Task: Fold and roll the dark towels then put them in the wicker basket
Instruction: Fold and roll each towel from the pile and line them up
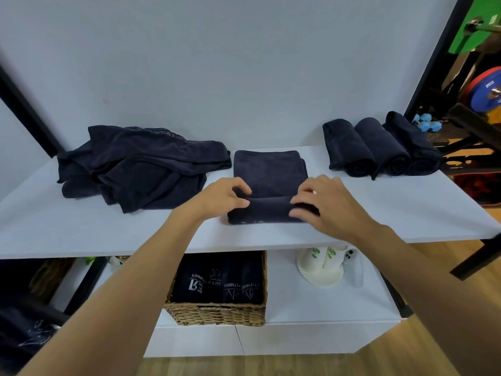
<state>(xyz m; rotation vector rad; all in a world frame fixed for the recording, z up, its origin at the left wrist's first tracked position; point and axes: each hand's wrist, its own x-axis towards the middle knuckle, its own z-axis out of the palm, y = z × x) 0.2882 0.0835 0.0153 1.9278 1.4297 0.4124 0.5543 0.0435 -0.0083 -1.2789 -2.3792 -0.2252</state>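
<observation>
Both your hands are on the folded towel (269, 169), which lies flat in the middle of the white top shelf (81, 226). Its near end is turned up into a low roll, and that roll sits right between your palms. Your left hand (219, 198) grips the roll's left end, fingers curled over the top and thumb on the near side. Your right hand (325, 204) grips the right end the same way, fingers bent down over the cloth and thumb tucked underneath. The flat part of the towel stretches away from your fingertips toward the wall.

To your left, near the towel's far corner, the loose pile of dark towels (135, 166) lies crumpled on the shelf. To your right, well apart from your right hand, three rolled towels (379, 147) lie side by side, touching one another.

Below you, on the lower shelf, the wicker basket (217, 312) stands almost straight under the towel you hold, partly behind your left forearm. Dark rolls with white lettering (217, 283) stand packed inside it. Just right of the basket there is a white paper plate (320, 278) with white items on it; what they are is unclear. Coloured weight plates (485, 89) show at the far right edge.
</observation>
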